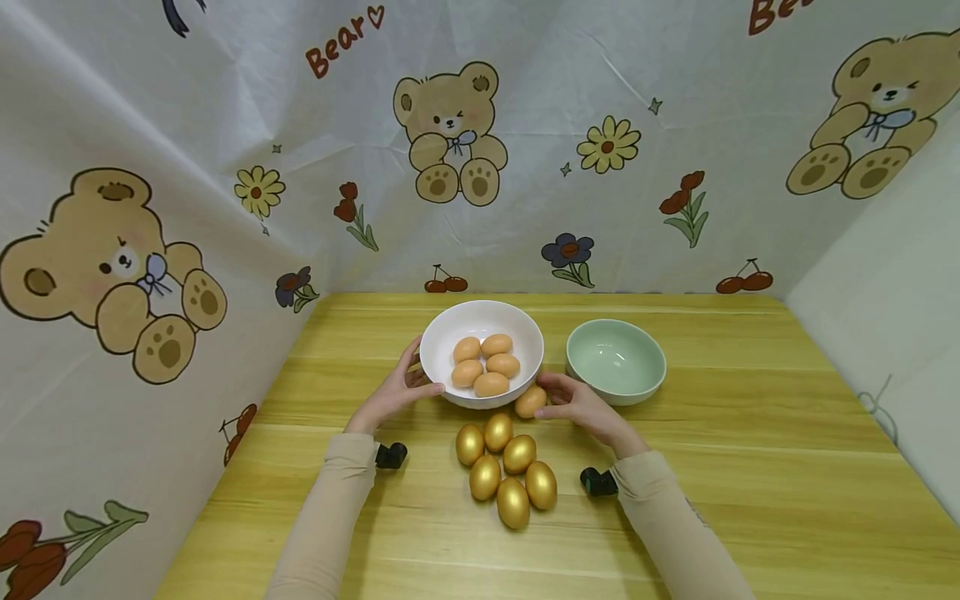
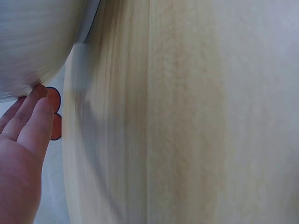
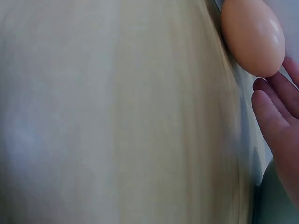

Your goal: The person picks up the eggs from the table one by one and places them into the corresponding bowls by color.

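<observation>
A white bowl (image 1: 482,402) with several brown eggs (image 1: 491,384) inside stands toward the back of the table. My left hand (image 1: 392,395) is at the bowl's left side, its extended thumb toward the front; in the left wrist view, straight fingers (image 2: 28,112) touch the wall. To the bowl's right front, one brown egg (image 1: 531,402) rests outside it. My right hand (image 1: 588,410) reaches that egg from the right with loosely spread fingers. In the right wrist view, fingertips (image 3: 259,84) are right at the egg's lower end, and the thumb is apart from it.
Several golden eggs (image 1: 519,454) lie in a cluster in front of the white bowl, between my forearms. A green bowl (image 1: 617,367) with nothing in it stands close behind my right hand. The wooden table (image 1: 750,400) meets a bear-print cloth (image 1: 525,233) at the back.
</observation>
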A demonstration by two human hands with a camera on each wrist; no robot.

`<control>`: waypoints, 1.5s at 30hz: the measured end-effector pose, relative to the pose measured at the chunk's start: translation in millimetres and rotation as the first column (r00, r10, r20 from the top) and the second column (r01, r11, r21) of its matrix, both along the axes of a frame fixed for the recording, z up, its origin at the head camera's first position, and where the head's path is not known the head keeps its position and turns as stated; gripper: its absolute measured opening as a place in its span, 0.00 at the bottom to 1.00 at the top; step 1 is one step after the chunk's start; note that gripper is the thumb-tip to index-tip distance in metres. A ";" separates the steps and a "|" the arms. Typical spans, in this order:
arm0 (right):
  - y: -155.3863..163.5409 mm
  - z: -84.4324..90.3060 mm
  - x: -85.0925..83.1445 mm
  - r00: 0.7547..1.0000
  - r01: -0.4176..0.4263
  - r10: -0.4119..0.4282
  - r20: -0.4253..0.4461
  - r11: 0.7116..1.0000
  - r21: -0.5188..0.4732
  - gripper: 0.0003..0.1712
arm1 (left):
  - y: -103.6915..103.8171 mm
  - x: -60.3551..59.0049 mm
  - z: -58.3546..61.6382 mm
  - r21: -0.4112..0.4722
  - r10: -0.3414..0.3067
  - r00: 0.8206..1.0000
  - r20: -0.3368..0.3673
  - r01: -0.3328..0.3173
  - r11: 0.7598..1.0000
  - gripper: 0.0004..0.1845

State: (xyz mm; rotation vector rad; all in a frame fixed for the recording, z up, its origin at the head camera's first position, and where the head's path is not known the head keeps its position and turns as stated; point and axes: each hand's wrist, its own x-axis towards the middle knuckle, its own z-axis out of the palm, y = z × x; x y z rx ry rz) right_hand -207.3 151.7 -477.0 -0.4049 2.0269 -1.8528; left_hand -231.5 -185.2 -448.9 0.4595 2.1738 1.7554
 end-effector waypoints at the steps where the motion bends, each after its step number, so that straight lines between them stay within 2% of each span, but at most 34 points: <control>1: -0.7 0.4 -0.1 1.000 -0.004 0.004 0.007 1.000 -0.001 0.37 | 0.1 0.0 0.1 0.001 -0.001 1.000 0.000 0.001 1.000 0.53; 7: -3.4 -6.1 -1.8 1.000 -0.022 0.022 0.012 1.000 0.014 0.38 | 0.3 -0.8 -0.8 0.011 -0.006 1.000 0.001 0.006 1.000 0.53; 14: -2.9 -14.0 -6.5 1.000 -0.018 0.019 -0.022 0.997 0.069 0.38 | -0.3 -0.9 -1.3 0.011 0.002 1.000 0.013 -0.003 1.000 0.52; 27: -4.6 -13.9 -9.8 0.998 -0.049 0.052 -0.030 0.993 0.106 0.37 | 0.4 0.4 1.0 0.023 0.001 1.000 0.001 -0.001 1.000 0.52; 41: -6.4 -17.1 -13.4 0.999 0.000 0.007 -0.037 0.982 0.187 0.32 | 1.0 0.6 2.3 0.026 0.001 1.000 0.004 -0.001 1.000 0.52; 43: -6.4 -16.1 -12.7 0.999 -0.008 0.016 -0.040 0.982 0.189 0.32 | 0.9 0.5 2.3 0.028 0.001 1.000 0.005 -0.002 1.000 0.53; 45: -7.9 -7.1 -8.7 0.999 -0.016 0.025 -0.045 0.980 0.198 0.31 | 0.8 0.5 2.2 0.028 0.002 1.000 0.006 -0.003 1.000 0.53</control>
